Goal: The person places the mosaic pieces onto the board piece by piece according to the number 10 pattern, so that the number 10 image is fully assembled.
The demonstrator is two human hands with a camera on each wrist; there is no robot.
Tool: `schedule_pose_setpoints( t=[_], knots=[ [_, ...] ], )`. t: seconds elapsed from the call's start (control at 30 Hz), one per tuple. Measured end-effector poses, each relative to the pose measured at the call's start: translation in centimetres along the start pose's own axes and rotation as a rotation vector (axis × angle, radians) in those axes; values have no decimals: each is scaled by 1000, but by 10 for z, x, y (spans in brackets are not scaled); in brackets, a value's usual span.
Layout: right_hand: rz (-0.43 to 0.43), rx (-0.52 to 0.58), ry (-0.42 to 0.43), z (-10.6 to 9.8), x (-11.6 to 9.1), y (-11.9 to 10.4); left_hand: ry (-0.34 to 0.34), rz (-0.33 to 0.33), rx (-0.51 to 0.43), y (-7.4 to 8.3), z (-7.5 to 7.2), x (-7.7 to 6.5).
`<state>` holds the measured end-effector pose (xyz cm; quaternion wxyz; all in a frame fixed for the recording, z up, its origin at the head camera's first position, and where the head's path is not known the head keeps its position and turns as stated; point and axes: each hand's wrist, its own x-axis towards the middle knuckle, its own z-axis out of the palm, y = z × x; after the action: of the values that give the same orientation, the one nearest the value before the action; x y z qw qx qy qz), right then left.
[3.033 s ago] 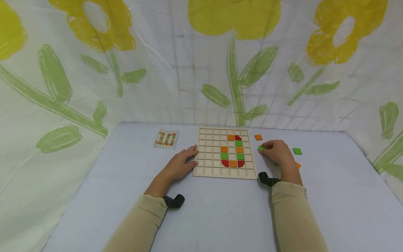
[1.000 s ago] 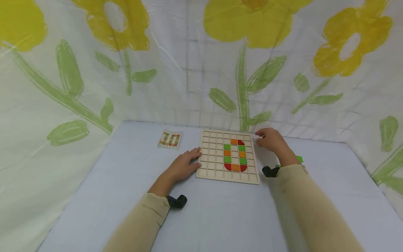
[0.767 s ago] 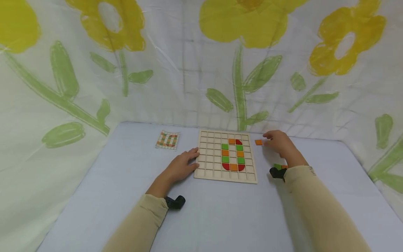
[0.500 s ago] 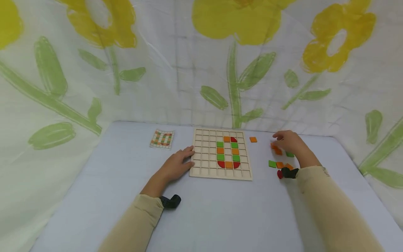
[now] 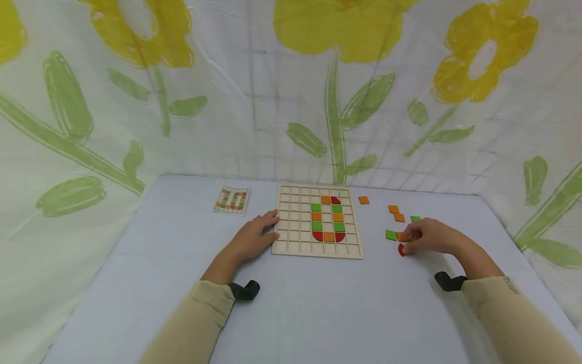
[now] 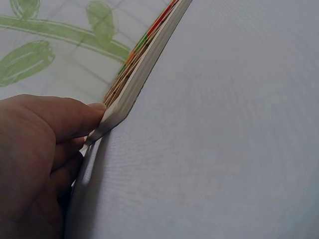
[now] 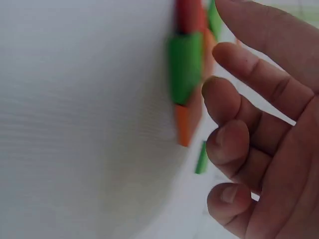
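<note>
A wooden grid board (image 5: 318, 255) lies at the middle of the table, red, orange and green tiles forming an upright ring in its right half. My left hand (image 5: 247, 240) rests against its left edge; in the left wrist view the thumb (image 6: 82, 118) touches the board's side (image 6: 142, 74). At the right, my right hand (image 5: 434, 235) is low over a group of loose tiles, fingertips right at a red rounded tile (image 5: 401, 249) and an orange tile (image 5: 400, 236). The right wrist view shows the thumb and bent fingers apart, beside a blurred green tile (image 7: 184, 67).
A small pattern card (image 5: 232, 200) lies left of the board. Loose on the right are a green tile (image 5: 391, 235), an orange tile (image 5: 364, 200) by the board's corner and two touching orange tiles (image 5: 393, 209). A flowered curtain (image 5: 254, 101) hangs behind the table.
A green tile that was by my right hand now sits in the ring's upper left side. My right hand has since moved right, then toward me to the loose tiles. My left hand stays.
</note>
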<state>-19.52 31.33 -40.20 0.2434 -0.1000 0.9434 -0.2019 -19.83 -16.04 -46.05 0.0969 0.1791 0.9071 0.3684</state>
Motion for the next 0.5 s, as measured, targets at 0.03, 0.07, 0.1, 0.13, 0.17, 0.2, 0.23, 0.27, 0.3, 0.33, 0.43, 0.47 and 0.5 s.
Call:
schedule_pose_setpoints(
  t=[0.03,0.07,0.1,0.13,0.17,0.2,0.23,0.27,0.3,0.33,0.43,0.47,0.5],
  knots=[
    [-7,-17,10,4,-1,-1,1,-1,-4,0,0,0],
    [-14,-31,21,7,-1,-2,2,-1,-6,-1,0,-1],
    [-19,-41,32,10,-2,-2,2,-2,-11,-1,0,-1],
    [-26,-48,45,12,-2,-3,3,-2,-14,-2,0,-1],
    [-30,-48,59,14,-2,-4,4,-2,-16,-2,0,-1],
    [-33,-48,68,15,-2,-6,4,-4,-18,-3,-1,-2],
    [-38,-47,74,15,-2,-7,5,-5,-19,-3,-1,-2],
    [-43,-46,76,16,-2,-8,8,-1,-14,-3,-1,-2],
    [-49,-43,76,16,-2,-10,10,3,-14,-3,-1,-3],
    [-57,-42,75,16,-2,-12,13,6,-14,-3,-1,-3],
    [-91,-53,55,15,-1,-18,16,22,-17,-2,-1,-3],
    [-107,-54,43,14,0,-21,15,28,-20,-2,-1,-3],
    [-126,-53,33,13,1,-24,13,29,-25,-2,-1,-3]
  ],
)
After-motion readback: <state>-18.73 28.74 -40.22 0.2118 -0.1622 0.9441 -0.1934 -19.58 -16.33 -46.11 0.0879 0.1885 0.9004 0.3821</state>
